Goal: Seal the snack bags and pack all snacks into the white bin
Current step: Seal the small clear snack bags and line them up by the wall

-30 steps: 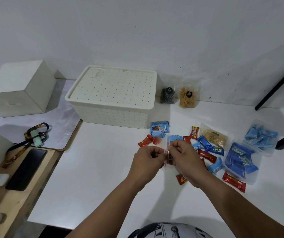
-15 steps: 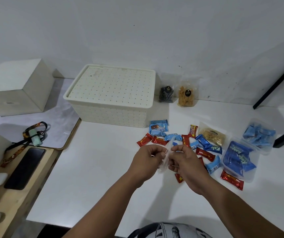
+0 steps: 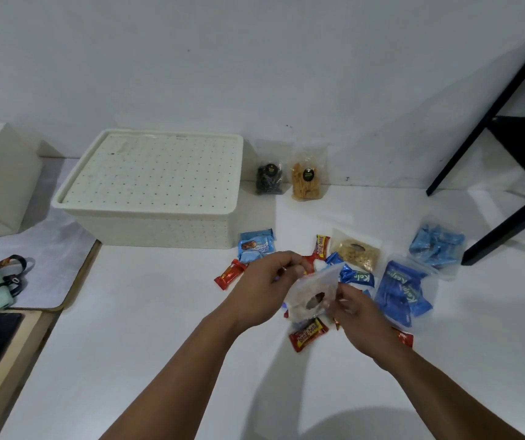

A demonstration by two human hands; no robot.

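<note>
While left hand [image 3: 267,282] and right hand [image 3: 355,312] pinch it, clear bag [image 3: 313,292] tilts, long axis diagonal.

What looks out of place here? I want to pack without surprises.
The white bin has its lid on, so nothing can go in. Loose red and blue snack bars lie scattered around both hands; nothing looks spilled or torn.

I count one lidded white bin [image 3: 147,192], five filled clear snack bags, one clear bag [image 3: 313,292] in my two hands, several loose wrapped snacks.
</note>
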